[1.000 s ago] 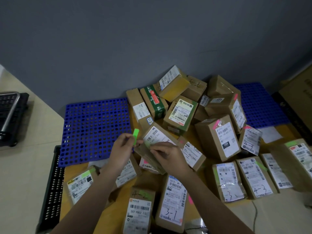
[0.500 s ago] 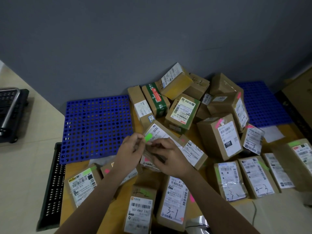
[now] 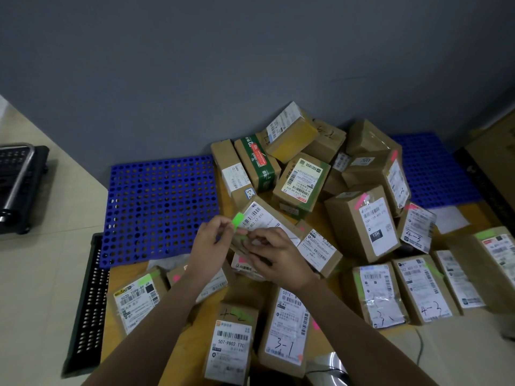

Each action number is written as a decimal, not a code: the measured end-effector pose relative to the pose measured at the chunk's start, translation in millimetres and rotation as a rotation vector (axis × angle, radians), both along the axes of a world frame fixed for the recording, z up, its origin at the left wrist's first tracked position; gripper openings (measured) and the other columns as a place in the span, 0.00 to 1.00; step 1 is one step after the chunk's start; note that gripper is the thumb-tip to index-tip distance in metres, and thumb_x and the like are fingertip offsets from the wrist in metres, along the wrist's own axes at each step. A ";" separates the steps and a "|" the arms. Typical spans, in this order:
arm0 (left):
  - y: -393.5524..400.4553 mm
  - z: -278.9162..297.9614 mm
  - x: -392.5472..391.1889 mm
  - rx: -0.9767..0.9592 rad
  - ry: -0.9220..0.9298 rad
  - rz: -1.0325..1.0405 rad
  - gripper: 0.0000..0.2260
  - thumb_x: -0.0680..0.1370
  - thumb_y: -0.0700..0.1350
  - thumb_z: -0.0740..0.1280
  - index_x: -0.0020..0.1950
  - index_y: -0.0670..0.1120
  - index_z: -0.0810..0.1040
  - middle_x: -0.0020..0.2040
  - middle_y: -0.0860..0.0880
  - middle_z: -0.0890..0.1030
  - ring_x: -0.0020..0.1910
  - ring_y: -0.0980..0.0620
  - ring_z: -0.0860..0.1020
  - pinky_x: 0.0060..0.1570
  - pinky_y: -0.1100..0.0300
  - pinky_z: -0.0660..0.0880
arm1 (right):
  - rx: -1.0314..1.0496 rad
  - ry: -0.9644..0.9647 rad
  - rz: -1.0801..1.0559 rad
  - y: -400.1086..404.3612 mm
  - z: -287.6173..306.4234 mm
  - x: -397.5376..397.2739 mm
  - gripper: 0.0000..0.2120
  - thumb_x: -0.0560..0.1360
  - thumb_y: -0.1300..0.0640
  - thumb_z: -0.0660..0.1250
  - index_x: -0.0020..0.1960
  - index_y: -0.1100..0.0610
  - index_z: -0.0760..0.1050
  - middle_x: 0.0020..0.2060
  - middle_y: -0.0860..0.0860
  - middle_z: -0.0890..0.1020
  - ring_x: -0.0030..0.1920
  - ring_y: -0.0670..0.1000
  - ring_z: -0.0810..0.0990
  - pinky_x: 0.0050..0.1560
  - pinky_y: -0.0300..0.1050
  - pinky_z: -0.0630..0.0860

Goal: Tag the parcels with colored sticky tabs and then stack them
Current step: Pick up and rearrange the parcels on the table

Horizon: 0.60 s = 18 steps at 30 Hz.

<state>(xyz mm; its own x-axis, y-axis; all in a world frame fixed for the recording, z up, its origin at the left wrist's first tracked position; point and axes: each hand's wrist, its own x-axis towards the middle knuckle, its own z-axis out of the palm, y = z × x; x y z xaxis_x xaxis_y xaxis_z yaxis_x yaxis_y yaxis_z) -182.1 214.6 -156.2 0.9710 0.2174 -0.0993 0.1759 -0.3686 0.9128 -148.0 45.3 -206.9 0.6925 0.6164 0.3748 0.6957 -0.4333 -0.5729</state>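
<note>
Many brown cardboard parcels with white shipping labels lie heaped on the table; several carry green or pink tabs. My left hand (image 3: 210, 240) pinches a bright green sticky tab (image 3: 237, 220) at the corner of a tilted parcel (image 3: 267, 222) in the middle. My right hand (image 3: 274, 253) grips that parcel's near edge, fingers curled over it. In front of my arms lie a parcel marked 3-1 (image 3: 287, 330) and one marked 507-P802 (image 3: 230, 346).
A blue perforated mat (image 3: 158, 207) lies left of the heap, another blue mat (image 3: 434, 168) at the back right. A black perforated tray (image 3: 89, 307) stands along the left table edge. A black device (image 3: 19, 188) sits far left. The grey wall is behind.
My left hand carried the green tab from the air onto the tilted parcel's label corner. My right hand stayed on the parcel. The camera shifted slightly.
</note>
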 end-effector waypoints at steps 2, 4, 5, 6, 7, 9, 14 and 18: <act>2.1 -2.7 1.7 -0.065 0.017 0.010 0.07 0.81 0.40 0.59 0.47 0.40 0.74 0.41 0.60 0.84 0.40 0.57 0.81 0.38 0.67 0.75 | -0.010 -0.001 0.003 0.1 0.6 0.7 0.10 0.73 0.58 0.72 0.54 0.59 0.83 0.54 0.53 0.79 0.54 0.52 0.73 0.57 0.34 0.68; 3.8 -5.2 2.5 -0.128 0.042 0.055 0.08 0.82 0.41 0.59 0.48 0.38 0.73 0.43 0.55 0.85 0.43 0.57 0.81 0.40 0.67 0.76 | -0.021 -0.008 0.006 -0.7 1.3 0.4 0.10 0.74 0.58 0.71 0.54 0.58 0.83 0.55 0.53 0.79 0.55 0.52 0.72 0.58 0.33 0.66; 3.4 -4.8 2.3 -0.167 0.055 0.071 0.08 0.82 0.41 0.59 0.49 0.37 0.73 0.44 0.54 0.85 0.45 0.59 0.81 0.41 0.70 0.75 | -0.024 -0.014 0.007 -1.3 1.2 -0.3 0.10 0.74 0.57 0.70 0.54 0.58 0.83 0.55 0.53 0.79 0.55 0.52 0.72 0.58 0.33 0.66; 3.4 -4.8 2.3 -0.193 0.064 0.077 0.08 0.82 0.41 0.58 0.49 0.36 0.72 0.45 0.54 0.85 0.47 0.60 0.81 0.42 0.73 0.74 | -0.024 -0.022 0.008 -1.6 1.1 -1.4 0.11 0.74 0.56 0.70 0.55 0.58 0.83 0.55 0.53 0.79 0.56 0.52 0.72 0.58 0.33 0.66; 3.1 -5.3 2.1 -0.209 0.074 0.079 0.09 0.82 0.41 0.58 0.49 0.36 0.72 0.46 0.53 0.85 0.47 0.60 0.81 0.43 0.74 0.73 | -0.021 -0.029 0.006 -1.7 1.3 -2.2 0.11 0.75 0.56 0.69 0.55 0.57 0.82 0.55 0.53 0.79 0.56 0.52 0.72 0.58 0.33 0.65; 3.4 -4.3 1.5 -0.221 0.091 0.078 0.09 0.82 0.42 0.58 0.49 0.37 0.72 0.46 0.53 0.85 0.47 0.59 0.81 0.43 0.74 0.73 | -0.006 -0.039 -0.006 -0.9 2.0 -3.4 0.12 0.75 0.55 0.69 0.57 0.57 0.82 0.55 0.52 0.79 0.56 0.51 0.72 0.59 0.33 0.66; 2.4 -3.1 -2.0 -0.149 0.063 0.034 0.09 0.82 0.42 0.58 0.49 0.37 0.72 0.45 0.55 0.85 0.43 0.58 0.81 0.44 0.66 0.75 | -0.056 -0.031 -0.048 2.7 5.9 -7.8 0.22 0.74 0.51 0.67 0.64 0.60 0.76 0.55 0.52 0.75 0.55 0.51 0.70 0.56 0.39 0.70; 0.4 -5.4 -3.1 -0.085 0.029 0.049 0.09 0.82 0.42 0.58 0.49 0.36 0.72 0.44 0.59 0.84 0.41 0.51 0.81 0.38 0.66 0.74 | -0.104 -0.079 -0.053 6.4 0.7 -9.8 0.20 0.75 0.54 0.66 0.65 0.58 0.75 0.55 0.52 0.73 0.54 0.52 0.70 0.51 0.47 0.76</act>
